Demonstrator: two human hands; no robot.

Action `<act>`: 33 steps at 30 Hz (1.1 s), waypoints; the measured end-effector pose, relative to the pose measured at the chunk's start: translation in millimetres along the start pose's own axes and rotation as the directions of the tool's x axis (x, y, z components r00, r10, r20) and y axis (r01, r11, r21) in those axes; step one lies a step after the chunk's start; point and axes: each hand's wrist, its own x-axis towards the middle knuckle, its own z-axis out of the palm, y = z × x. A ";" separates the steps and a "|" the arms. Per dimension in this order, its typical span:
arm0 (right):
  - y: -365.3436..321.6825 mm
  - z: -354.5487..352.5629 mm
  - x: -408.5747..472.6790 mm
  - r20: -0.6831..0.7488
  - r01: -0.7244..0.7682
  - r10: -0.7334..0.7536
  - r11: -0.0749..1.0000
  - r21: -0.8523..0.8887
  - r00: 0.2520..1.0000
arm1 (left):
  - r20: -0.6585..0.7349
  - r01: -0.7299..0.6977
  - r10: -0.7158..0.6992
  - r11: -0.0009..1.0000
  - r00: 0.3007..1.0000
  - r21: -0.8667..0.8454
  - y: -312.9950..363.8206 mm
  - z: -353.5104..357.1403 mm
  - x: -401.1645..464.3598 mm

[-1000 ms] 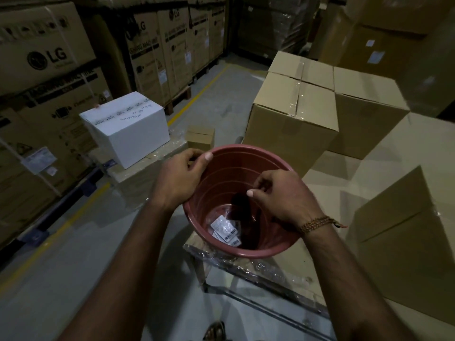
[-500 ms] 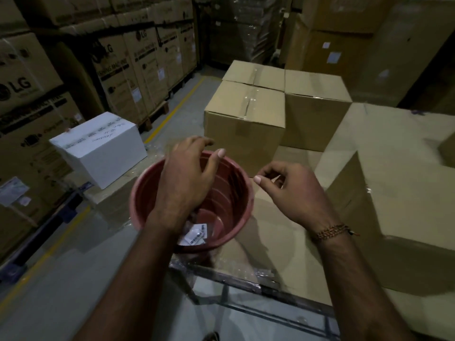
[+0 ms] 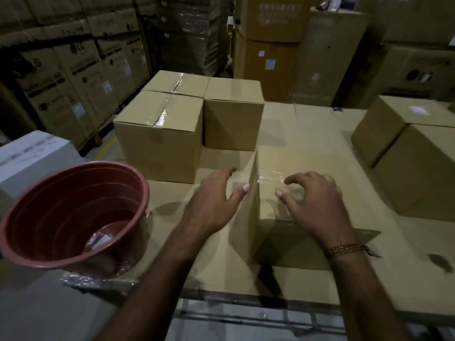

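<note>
A taped cardboard box (image 3: 275, 217) stands right in front of me on a cardboard-covered platform (image 3: 307, 126). My left hand (image 3: 216, 200) reaches to the box's left top edge with spread fingers and holds nothing. Over the taped top of the box hovers my right hand (image 3: 312, 203), fingers loosely curled, nothing in it. A reddish-brown plastic tub (image 3: 71, 212) rests at the platform's left corner, apart from both hands, with white labels and clear wrap at its bottom.
Three sealed cardboard boxes (image 3: 160, 134) stand together behind the tub. Two more boxes (image 3: 406, 153) sit at the right. A white box (image 3: 27, 156) is at the far left. Tall stacks of cartons (image 3: 81, 77) line the aisle and back.
Both hands left the tub and moved right to the cardboard box. The view swung right, so the tub now lies at the lower left.
</note>
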 end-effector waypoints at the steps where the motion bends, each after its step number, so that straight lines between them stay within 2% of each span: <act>1: 7.9 -0.9 -2.0 0.038 -0.034 0.036 0.998 -0.061 0.999 | 0.040 0.037 -0.036 0.999 0.999 -0.012 3.6 11.9 1.0; 5: 36.7 2.2 -7.4 0.057 -0.142 0.149 0.983 -0.117 0.987 | 0.176 0.152 -0.132 0.982 0.976 -0.111 12.4 46.9 2.1; 13: 77.5 6.9 6.0 0.077 -0.294 0.304 0.948 -0.119 0.949 | 0.293 0.258 -0.163 0.910 0.942 -0.325 13.8 64.4 19.5; 20: 71.4 18.8 12.5 0.018 -0.301 0.306 0.944 -0.138 0.952 | 0.309 0.317 -0.182 0.822 0.933 -0.472 12.3 78.7 35.5; 25: 60.7 21.2 13.1 0.002 -0.336 0.337 0.940 -0.064 0.941 | 0.287 0.335 -0.200 0.752 0.937 -0.568 19.1 80.9 38.6; 28: 51.0 20.9 14.2 0.023 -0.343 0.343 0.939 -0.012 0.939 | 0.240 0.295 -0.189 0.775 0.952 -0.559 24.6 66.9 45.3; 33: 42.3 14.2 25.3 0.071 -0.374 0.367 0.914 0.158 0.927 | 0.197 0.179 -0.099 0.877 0.975 -0.445 42.2 35.4 64.3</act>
